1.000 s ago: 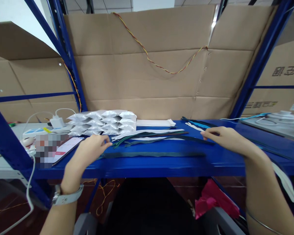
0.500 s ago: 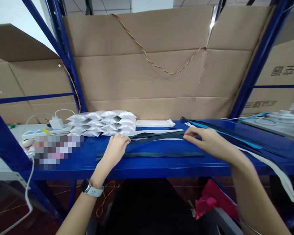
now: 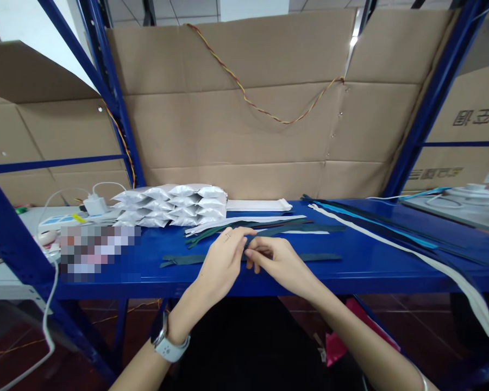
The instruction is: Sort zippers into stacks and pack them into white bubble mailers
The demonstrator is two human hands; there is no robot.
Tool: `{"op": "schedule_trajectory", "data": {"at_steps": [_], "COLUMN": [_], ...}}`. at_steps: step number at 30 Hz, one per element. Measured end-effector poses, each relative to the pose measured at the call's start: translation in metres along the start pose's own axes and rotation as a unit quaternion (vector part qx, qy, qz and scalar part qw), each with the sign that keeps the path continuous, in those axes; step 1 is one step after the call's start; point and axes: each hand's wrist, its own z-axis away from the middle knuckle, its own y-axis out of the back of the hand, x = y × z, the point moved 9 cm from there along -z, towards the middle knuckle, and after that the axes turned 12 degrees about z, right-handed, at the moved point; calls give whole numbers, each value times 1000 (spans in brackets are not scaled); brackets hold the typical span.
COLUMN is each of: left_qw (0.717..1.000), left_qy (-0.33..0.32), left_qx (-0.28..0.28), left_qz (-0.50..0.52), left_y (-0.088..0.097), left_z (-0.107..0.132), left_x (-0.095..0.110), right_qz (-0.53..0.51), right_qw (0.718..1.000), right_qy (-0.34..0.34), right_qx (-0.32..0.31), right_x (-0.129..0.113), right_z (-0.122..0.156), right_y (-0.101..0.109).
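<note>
My left hand (image 3: 224, 260) and my right hand (image 3: 285, 265) meet over the front middle of the blue shelf (image 3: 138, 271). Both have their fingers curled closed around one end of a dark teal zipper (image 3: 309, 229), whose tape trails off to the right. The pinched end is mostly hidden by the fingers. Below and behind the hands, another dark teal zipper (image 3: 321, 257) lies flat along the front. Just beyond are a white zipper (image 3: 269, 219) and a green zipper (image 3: 206, 234), lying side by side.
White packets (image 3: 171, 205) are stacked at the back left, beside a white strip (image 3: 258, 205). To the right lie a long white zipper (image 3: 375, 236), a bright blue one (image 3: 407, 236) and dark ones. Blue posts (image 3: 424, 103) frame the shelf; cardboard (image 3: 236, 136) backs it.
Both hands have come together at the middle, the left moving right and the right moving left. A dark teal zipper end is now between them, its tape shifted to the right.
</note>
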Motion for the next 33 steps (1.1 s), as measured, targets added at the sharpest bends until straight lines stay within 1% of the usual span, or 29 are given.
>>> {"op": "schedule_trajectory", "data": {"at_steps": [3,7,9,12,14,16,18,19,21,23,24,25,26,27,29,31,33], "left_qw": [1000,990,984,982,981,978,974,971,961,939,921,902,887,877,868,868,868], "left_qy": [-4,-3,-14,-40,-59,-73,-69,-56,-13,38,60,79,95,106,116,119,131], "left_qx": [14,34,37,46,56,69,94,109,138,168,186,199,202,199,182,166,156], "left_qz": [-23,-135,-172,-180,-174,-180,-195,-205,-239,-299,-338,-375,-404,-425,-447,-452,-453], "left_y": [-4,-8,-10,-10,-8,-1,17,31,65,105,125,143,157,168,181,187,191], "left_z": [2,5,7,10,10,9,6,5,3,4,7,11,14,18,24,29,33], "left_x": [3,1,-2,-6,-6,-3,-3,-5,-14,-27,-34,-40,-46,-52,-63,-70,-77], "right_qz": [-6,27,19,25,82,180,291,341,427,504,540,566,580,583,560,509,431], "right_qw": [999,995,995,995,991,977,949,932,894,850,825,807,797,797,817,851,894], "right_qy": [-7,-2,3,14,25,26,7,-8,-35,-53,-63,-75,-81,-80,-63,-47,-51], "right_qx": [39,93,98,97,101,114,121,124,128,143,150,152,146,137,122,121,107], "right_x": [0,-4,-5,-9,-13,-14,-7,-1,16,35,45,55,65,72,80,78,76], "right_z": [1,4,5,6,6,5,2,1,-1,0,2,4,5,6,7,7,6], "right_y": [5,7,4,0,1,7,18,27,50,78,93,106,116,122,128,129,126]}}
